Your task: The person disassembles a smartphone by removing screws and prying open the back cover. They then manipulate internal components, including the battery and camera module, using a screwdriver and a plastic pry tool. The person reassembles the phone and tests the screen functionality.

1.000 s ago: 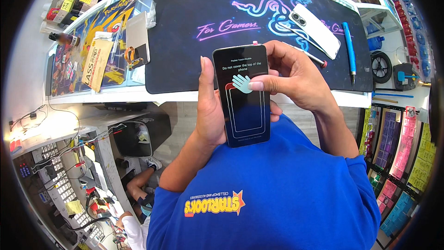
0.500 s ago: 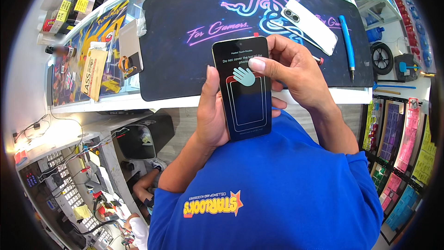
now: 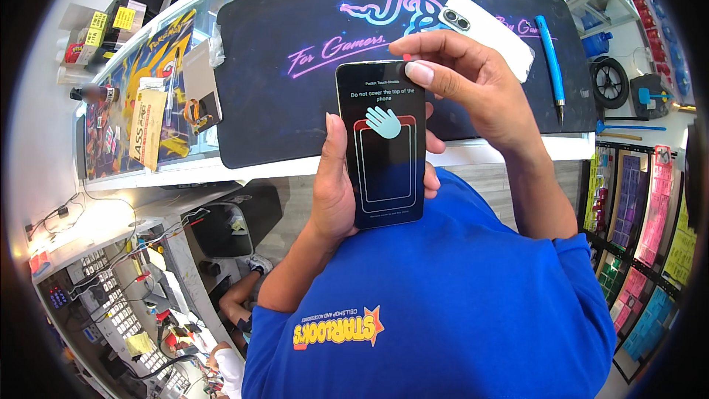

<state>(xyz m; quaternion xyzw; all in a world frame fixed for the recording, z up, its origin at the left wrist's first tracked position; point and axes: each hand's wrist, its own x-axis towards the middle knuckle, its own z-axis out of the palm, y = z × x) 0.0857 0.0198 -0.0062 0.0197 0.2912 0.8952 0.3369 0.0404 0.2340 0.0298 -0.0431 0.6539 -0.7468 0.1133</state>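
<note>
My left hand (image 3: 336, 188) is wrapped round a black smartphone (image 3: 388, 203), thumb along its left edge and fingertips showing past its right edge. The lit screen faces up and shows a pale hand icon over a phone outline with a red top. A small red tab (image 3: 406, 58) sticks out at the top edge of the phone. My right hand (image 3: 476, 81) has its thumb and index finger closed around this tab at the top right corner; the exact contact is hard to make out. Behind this hand, a white phone (image 3: 509, 44) lies back up on the black desk mat (image 3: 273, 111).
A blue pen (image 3: 550, 59) lies on the mat's right side. To the left are a beige packet (image 3: 148, 122), a grey box (image 3: 196, 77) and a colourful mat. Packaged goods hang on racks (image 3: 635, 207) at the right. Another person's leg (image 3: 240, 292) shows at lower left.
My right hand has moved up from over the screen to the phone's top edge, its thumb leaving the screen for the red tab. The held phone has shifted slightly left and down.
</note>
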